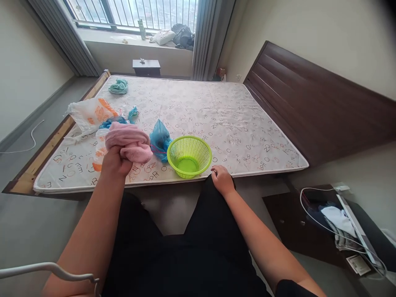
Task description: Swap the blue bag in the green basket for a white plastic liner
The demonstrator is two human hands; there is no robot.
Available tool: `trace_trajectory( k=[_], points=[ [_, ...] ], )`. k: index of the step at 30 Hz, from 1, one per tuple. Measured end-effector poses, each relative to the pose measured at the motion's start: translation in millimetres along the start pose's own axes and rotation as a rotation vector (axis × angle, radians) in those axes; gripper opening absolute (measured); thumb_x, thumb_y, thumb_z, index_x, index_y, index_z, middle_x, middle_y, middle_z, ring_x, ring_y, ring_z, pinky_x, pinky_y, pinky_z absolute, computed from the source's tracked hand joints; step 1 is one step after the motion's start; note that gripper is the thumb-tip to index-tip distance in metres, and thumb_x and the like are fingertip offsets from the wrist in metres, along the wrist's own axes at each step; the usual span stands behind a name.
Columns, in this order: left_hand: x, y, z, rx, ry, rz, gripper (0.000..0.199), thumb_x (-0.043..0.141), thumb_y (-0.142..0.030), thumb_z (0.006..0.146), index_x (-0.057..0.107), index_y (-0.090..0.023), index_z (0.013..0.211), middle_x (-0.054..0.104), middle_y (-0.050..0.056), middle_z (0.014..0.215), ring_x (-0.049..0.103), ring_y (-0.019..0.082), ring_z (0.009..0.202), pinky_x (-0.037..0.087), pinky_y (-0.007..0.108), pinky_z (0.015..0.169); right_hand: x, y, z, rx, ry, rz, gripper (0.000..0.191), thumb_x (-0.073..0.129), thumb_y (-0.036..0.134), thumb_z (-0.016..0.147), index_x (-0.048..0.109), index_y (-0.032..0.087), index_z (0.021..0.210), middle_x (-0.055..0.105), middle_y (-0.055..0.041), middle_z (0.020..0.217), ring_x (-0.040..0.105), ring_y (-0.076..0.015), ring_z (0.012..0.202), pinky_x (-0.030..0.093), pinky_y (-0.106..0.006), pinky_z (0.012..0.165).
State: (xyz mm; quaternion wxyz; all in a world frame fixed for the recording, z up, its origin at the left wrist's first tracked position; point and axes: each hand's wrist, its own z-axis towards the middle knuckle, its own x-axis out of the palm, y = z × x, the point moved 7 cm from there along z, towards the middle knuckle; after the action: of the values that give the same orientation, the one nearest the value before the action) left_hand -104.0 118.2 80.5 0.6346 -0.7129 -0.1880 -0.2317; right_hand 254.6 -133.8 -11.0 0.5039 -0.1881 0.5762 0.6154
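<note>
1. Gathered and raised in left hand (116, 163): pink cloth (131, 140), bunched and folded over, seen above near edge of mattress (229, 115).
2. Grip, left: closed on underside of cloth, thumb toward basket side, bulk of folds extending beyond fingers.
3. Grip, right hand (223, 180): loosely curled, resting on right knee (213, 202), near basket (202, 150); impossible to tell whether pinching anything small.
4. State of progress, as judged from this view: cloth in hand and bunched, neither laid flat nor placed in basket; total done and left, not determinable.
5. Position relative to left grip: cloth directly in it; blue bag (161, 134) just beside cloth, between it and basket; printed bag (93, 113) beyond and to left.
6. At far left corner of mattress: green cloth (118, 86), crumpled, well apart from both hands.
</note>
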Motion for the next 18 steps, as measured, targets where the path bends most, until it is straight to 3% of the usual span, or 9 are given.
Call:
trace_trajectory(
  k=[3, 5, 8, 11, 14, 16, 18],
  points=[
    [70.1, -14, -2, 0.041, 0.183, -0.083, 0.012, 0.059, -0.014, 0.083, 0.063, -0.016, 0.094, 0.071, 0.006, 0.098, 0.065, 0.015, 0.11, 0.056, 0.024, 0.099, 3, 4, 1, -0.009, 0.011, 0.004, 0.024, 0.045, 0.018, 0.093, 0.067, 0.019, 0.101, 0.071, -0.0112, 0.112, 0.062, -0.0253, 0.112, 0.047, -0.039, 0.102],
    [110.3, -12, -2, 0.04, 0.295, -0.048, 0.009, 0.06, -0.022, 0.087, 0.062, -0.017, 0.094, 0.07, 0.006, 0.099, 0.065, 0.017, 0.111, 0.055, 0.029, 0.101, 4, 5, 1, -0.004, 0.008, 0.013, 0.023, 0.045, 0.018, 0.093, 0.067, 0.019, 0.101, 0.071, -0.0109, 0.111, 0.062, -0.0251, 0.111, 0.047, -0.039, 0.102],
    [135.9, 9, -1, 0.023, 0.325, 0.145, 0.016, 0.066, -0.029, 0.083, 0.063, -0.018, 0.094, 0.069, 0.006, 0.099, 0.065, 0.021, 0.11, 0.055, 0.035, 0.1, 3, 3, 1, 0.016, -0.003, 0.025, 0.023, 0.045, 0.019, 0.094, 0.067, 0.02, 0.099, 0.071, -0.0108, 0.11, 0.062, -0.0252, 0.11, 0.047, -0.039, 0.101],
    [120.0, 48, -8, 0.011, 0.335, 0.62, 0.031, 0.079, -0.026, 0.07, 0.067, -0.018, 0.097, 0.068, 0.01, 0.106, 0.06, 0.033, 0.122, 0.048, 0.05, 0.107, 5, 3, 1, 0.041, -0.018, 0.047, 0.023, 0.044, 0.019, 0.093, 0.067, 0.02, 0.098, 0.071, -0.0105, 0.108, 0.062, -0.0253, 0.107, 0.048, -0.039, 0.099],
    [77.1, 80, -26, 0.213, 0.294, 1.127, 0.036, 0.086, -0.029, 0.068, 0.073, -0.02, 0.101, 0.062, 0.014, 0.134, 0.035, 0.042, 0.147, 0.026, 0.06, 0.123, 11, 8, 2, 0.058, -0.044, 0.084, 0.025, 0.042, 0.021, 0.095, 0.067, 0.02, 0.1, 0.07, -0.0106, 0.105, 0.062, -0.0249, 0.105, 0.049, -0.039, 0.099],
    [42.9, 102, -38, 0.261, 0.252, 1.219, 0.035, 0.079, -0.032, 0.078, 0.072, -0.022, 0.111, 0.055, 0.013, 0.146, 0.03, 0.039, 0.152, 0.019, 0.058, 0.127, 15, 13, 5, 0.062, -0.08, 0.092, 0.029, 0.039, 0.023, 0.097, 0.066, 0.018, 0.107, 0.068, -0.0123, 0.108, 0.062, -0.0248, 0.108, 0.05, -0.039, 0.101],
    [8.1, 129, -43, 0.116, 0.201, 1.148, 0.044, 0.073, -0.038, 0.085, 0.065, -0.021, 0.125, 0.056, 0.015, 0.145, 0.041, 0.036, 0.147, 0.027, 0.054, 0.125, 15, 19, 7, 0.063, -0.141, 0.041, 0.034, 0.038, 0.026, 0.1, 0.064, 0.015, 0.119, 0.064, -0.0167, 0.124, 0.057, -0.0264, 0.123, 0.046, -0.042, 0.109]
  ],
)
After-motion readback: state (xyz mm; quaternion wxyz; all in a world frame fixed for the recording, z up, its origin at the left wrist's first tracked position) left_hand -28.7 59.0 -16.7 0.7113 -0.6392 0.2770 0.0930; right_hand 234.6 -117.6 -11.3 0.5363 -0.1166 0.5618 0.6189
